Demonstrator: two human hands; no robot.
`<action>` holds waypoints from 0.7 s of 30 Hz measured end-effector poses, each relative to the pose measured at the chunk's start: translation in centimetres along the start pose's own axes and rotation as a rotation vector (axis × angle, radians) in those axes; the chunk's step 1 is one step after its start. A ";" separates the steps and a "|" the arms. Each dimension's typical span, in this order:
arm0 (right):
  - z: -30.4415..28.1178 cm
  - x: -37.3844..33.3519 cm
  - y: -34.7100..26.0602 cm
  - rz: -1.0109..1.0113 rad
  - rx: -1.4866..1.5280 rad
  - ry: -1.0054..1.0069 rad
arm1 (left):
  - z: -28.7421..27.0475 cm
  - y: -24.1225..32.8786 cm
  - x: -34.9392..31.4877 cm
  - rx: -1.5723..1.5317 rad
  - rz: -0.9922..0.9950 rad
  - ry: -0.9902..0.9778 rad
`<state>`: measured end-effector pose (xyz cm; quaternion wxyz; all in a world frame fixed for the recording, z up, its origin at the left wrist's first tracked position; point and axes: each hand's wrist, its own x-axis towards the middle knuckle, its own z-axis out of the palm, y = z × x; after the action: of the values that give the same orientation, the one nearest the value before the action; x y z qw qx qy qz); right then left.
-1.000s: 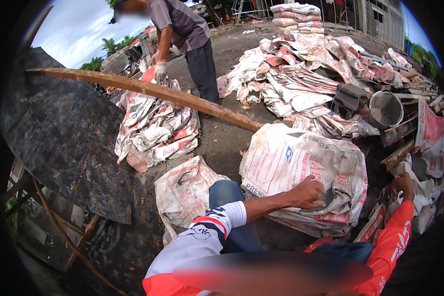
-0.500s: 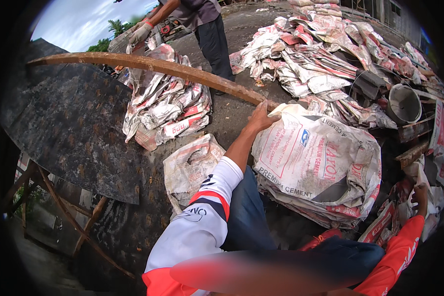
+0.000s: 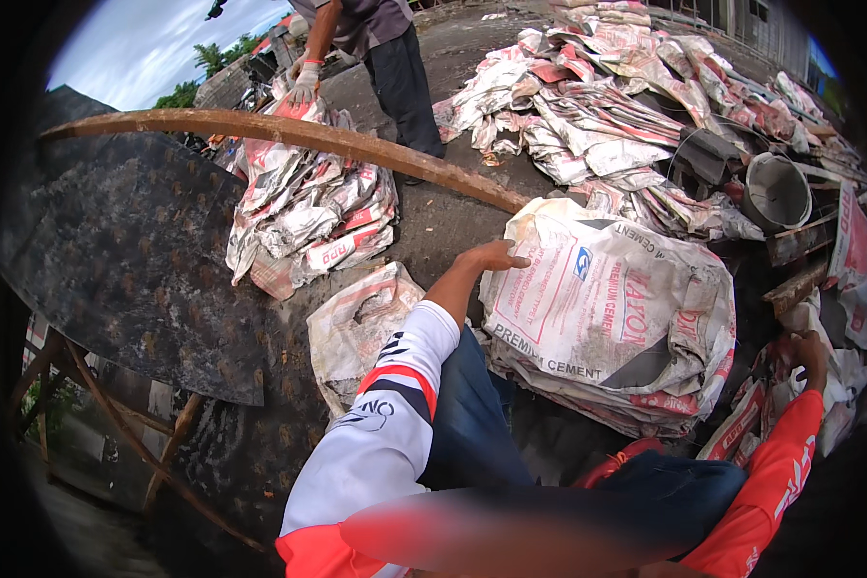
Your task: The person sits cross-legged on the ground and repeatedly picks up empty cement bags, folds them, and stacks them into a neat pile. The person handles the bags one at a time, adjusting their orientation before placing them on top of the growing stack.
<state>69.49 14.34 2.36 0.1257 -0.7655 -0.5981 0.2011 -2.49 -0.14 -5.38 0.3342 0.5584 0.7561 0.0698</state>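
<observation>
Biggest worry from my end is the stack of flattened sacks [image 3: 612, 318] sliding apart; the layers look loose and uneven on the near side, so a hard tug on just the top sack [image 3: 568, 299] could fan the lot out; it sits on the ground right in front of the person, jeans [image 3: 477, 414] close by its left side and a red shoe [image 3: 621, 462] near its front edge, so a slump that way could land on the foot; the wooden beam [image 3: 289, 130] ends near the far left corner too, can't tell if it touches, and a snag there might rip something.

I've got the left hand [image 3: 494, 256] at the stack's left edge, fingers close together, tips over the top sack; can't tell if they're actually pinching it; the right hand [image 3: 807, 358] is out among crumpled sacks [image 3: 843, 380], fingers curled, but I can't make out whether they're clamped on anything; a blind yank there might tear one.

Looks-wise it's rough; off-white top, red print, brownish grime, dark patch up front, crumpled flap on the right; the layers underneath are creased and dirty.
</observation>
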 end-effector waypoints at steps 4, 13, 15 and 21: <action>0.0 0.3 -1.0 -0.003 -0.026 -0.059 | 0.2 0.7 -0.1 -0.027 0.017 0.026; -0.1 1.8 2.5 0.012 0.156 -0.096 | 0.3 -1.4 1.4 0.008 -0.045 -0.059; -0.1 2.0 3.2 0.031 0.123 -0.109 | 0.4 -1.7 1.5 -0.002 0.005 -0.032; 0.0 2.1 2.8 0.014 0.073 -0.100 | 0.3 -1.2 1.7 -0.038 -0.074 0.208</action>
<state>72.29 15.71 0.79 0.1221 -0.7537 -0.5905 0.2614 -3.51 0.81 -6.93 0.2667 0.5135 0.8052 0.1295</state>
